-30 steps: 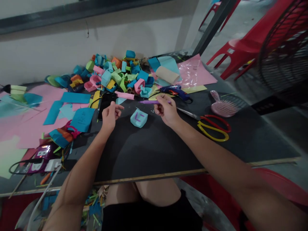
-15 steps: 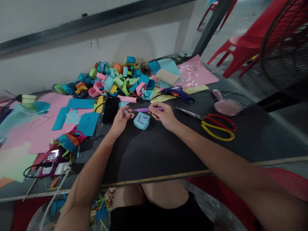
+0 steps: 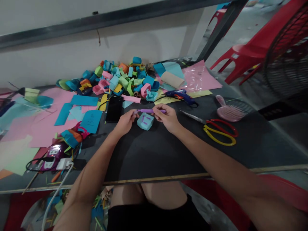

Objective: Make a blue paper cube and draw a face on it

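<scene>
Two hands meet over a dark desk [image 3: 154, 150]. The right hand [image 3: 167, 118] is clamped on a purple marker [image 3: 148, 111] lying level; the left hand [image 3: 125, 121] pinches the marker's left end between fingertips. Just below the marker, between the hands, a light-blue folded paper box [image 3: 145, 121] with purple marks rests on the desk. At 12 o'clock from it lies a heap of coloured paper pieces [image 3: 120, 80]; at 3 o'clock, red-and-yellow scissors [image 3: 216, 127]; at 1 o'clock, a blue glue gun [image 3: 181, 95]; at 10 o'clock, a black phone [image 3: 114, 108].
</scene>
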`<state>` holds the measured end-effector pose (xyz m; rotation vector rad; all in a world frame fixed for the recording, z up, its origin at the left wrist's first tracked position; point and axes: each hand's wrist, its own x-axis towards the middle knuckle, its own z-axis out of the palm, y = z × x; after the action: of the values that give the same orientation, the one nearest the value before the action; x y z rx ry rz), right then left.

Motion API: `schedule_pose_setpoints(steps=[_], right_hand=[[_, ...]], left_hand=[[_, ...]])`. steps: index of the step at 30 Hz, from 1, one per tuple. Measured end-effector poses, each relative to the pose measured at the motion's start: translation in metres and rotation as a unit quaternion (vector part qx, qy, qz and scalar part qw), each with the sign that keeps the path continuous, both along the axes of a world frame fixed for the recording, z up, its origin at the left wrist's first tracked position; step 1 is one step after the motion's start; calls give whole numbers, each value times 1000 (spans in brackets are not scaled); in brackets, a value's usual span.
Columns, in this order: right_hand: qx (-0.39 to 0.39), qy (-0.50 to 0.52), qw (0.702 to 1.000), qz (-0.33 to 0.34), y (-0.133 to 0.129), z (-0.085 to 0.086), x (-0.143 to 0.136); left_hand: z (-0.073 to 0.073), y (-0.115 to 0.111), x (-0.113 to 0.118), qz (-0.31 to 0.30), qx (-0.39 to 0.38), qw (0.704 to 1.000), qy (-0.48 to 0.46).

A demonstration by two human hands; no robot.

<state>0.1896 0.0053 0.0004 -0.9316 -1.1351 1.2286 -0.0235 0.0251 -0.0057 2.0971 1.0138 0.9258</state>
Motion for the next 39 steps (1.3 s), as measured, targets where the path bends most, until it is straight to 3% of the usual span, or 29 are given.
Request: schedule_pose_setpoints(steps=[4, 19, 22, 27, 39], right_hand=[[-3, -11, 1000, -4, 0, -3, 1], [-5, -28, 1000, -9, -2, 0, 5], [8, -69, 997, -19, -3, 0, 7], [72, -201, 976, -46, -5, 1, 11], [19, -160, 982, 96, -9, 3, 12]], left_hand=[[-3, 1, -3, 10, 69, 997, 13], [5, -7, 0, -15, 84, 996, 12], [4, -7, -1, -21, 106, 994, 24], [7, -10, -3, -25, 196, 972, 125], [7, -24, 2, 29, 412, 904, 115]])
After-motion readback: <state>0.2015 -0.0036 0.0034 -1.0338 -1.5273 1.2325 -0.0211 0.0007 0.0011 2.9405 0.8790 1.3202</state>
